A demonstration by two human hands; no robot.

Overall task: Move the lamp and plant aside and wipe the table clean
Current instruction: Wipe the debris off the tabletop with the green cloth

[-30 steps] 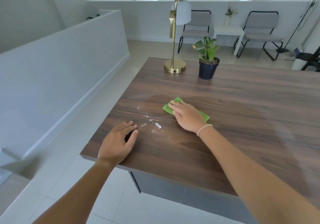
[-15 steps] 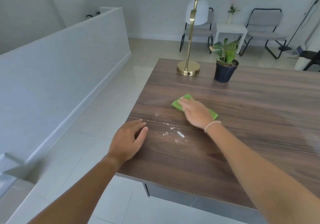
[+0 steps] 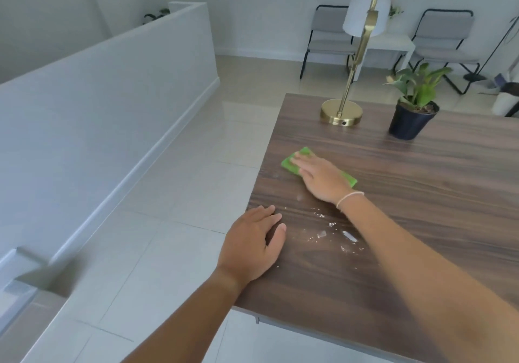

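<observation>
The green cloth (image 3: pixel 297 160) was pressed flat under the right hand (image 3: pixel 323 178), fingers spread, for wiping; the left hand (image 3: pixel 252 246), fingers loosely open, braced the table (image 3: pixel 421 194).

The counter (image 3: pixel 421 194) is dark brown with streaky wood grain. On it, a bright green cloth (image 3: pixel 297 160); just nearer, white crumbs (image 3: pixel 331 233). At the counter's far edge, a gold lamp (image 3: pixel 341 112) with a white shade, and a green plant (image 3: pixel 421 84) in a black pot (image 3: pixel 408 124). A white bracelet (image 3: pixel 348 197) crosses the wrist.
</observation>
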